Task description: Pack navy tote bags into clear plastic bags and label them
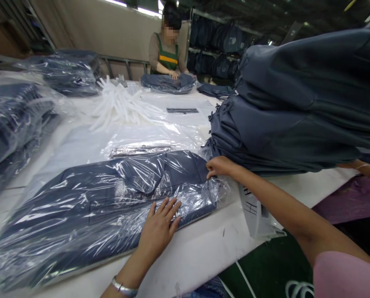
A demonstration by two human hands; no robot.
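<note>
A dark blue, leather-like cover in a clear plastic bag [104, 207] lies lengthwise across the white table before me. My left hand [160, 223], with a silver bangle at the wrist, rests flat on its near side, fingers spread. At the bag's right end, my right hand [220, 167] is closed on the clear plastic at the edge. Its fingertips are partly hidden. Just beyond the right hand rises a tall pile of unbagged dark blue covers [281, 120].
Bagged covers are stacked at left [10, 124] and back left [66, 74]. White strips [119, 101] and clear bags [150, 138] lie beyond my cover. Across the table, a co-worker [169, 54] handles another bagged cover [168, 83]. Another person's arm [365, 167] shows at right.
</note>
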